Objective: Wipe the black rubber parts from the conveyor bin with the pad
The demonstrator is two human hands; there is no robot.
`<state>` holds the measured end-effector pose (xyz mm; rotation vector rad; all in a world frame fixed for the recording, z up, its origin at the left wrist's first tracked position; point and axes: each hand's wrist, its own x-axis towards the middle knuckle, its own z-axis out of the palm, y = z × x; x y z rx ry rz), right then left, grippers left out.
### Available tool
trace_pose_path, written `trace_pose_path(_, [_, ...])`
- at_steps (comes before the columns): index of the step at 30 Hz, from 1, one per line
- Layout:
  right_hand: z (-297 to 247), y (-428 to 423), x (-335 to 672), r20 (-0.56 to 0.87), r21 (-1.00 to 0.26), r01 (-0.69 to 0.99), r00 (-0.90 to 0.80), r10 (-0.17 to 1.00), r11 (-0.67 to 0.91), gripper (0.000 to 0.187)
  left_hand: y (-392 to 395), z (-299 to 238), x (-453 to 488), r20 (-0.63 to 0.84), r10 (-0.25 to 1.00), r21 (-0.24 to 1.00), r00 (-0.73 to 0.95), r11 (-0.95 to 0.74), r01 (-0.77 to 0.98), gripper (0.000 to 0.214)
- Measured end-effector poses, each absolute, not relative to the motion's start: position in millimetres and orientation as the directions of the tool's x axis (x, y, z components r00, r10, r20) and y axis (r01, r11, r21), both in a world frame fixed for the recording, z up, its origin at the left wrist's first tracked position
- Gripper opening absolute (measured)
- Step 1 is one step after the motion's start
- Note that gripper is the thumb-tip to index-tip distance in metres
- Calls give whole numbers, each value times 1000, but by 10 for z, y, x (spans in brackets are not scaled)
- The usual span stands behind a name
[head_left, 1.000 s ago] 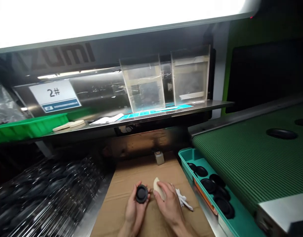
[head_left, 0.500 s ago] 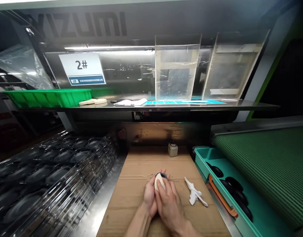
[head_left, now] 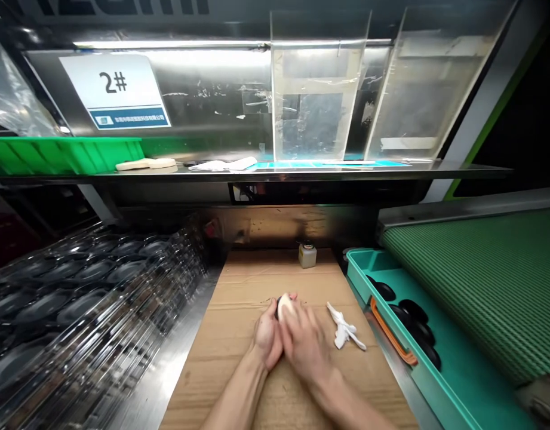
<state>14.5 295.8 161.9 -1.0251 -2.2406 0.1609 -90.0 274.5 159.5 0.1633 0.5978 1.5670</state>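
Observation:
My left hand is closed around a small round black part, of which only an edge shows past the fingers. My right hand, blurred by motion, presses a cream-coloured pad against the top of that part. Both hands hover together over the brown cardboard sheet at the middle of the bench. A crumpled white cloth lies on the cardboard just right of my right hand.
A teal tray with several black round parts sits to the right, beside a green ribbed conveyor belt. Clear plastic blister trays are stacked on the left. A small bottle stands at the cardboard's far edge. Above runs a steel shelf with a green bin.
The hands came together: the right hand brought the cream pad onto the black part held in the left. The view tilted down and shifted left.

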Motion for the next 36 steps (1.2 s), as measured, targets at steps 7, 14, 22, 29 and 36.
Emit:
trace_pose_path(7, [1525,3200,330,386,-679,569,-262,884,465,47,2773,1561,-983,-255,953,460,-166,-31,-888,23])
trace_pose_path(14, [1746,3118,335,276,-815,409,-349,896,411,31,2750,1602,-845,-167,982,493,-92,2,-870,31])
trace_pose_path(22, [1745,3016,217,238,-574,679,-397,887,457,34,2702,1629,-790,-186,973,559,-136,-9,-829,31])
trace_pose_path(29, [1780,3076,334,296,-561,619,-471,831,550,25,2735,1599,-839,-187,972,562,-141,-12,-827,30])
trace_pose_path(36, [1836,3062,355,289,-599,571,-500,816,561,21,2749,1614,-825,-231,965,564,-128,26,-826,29])
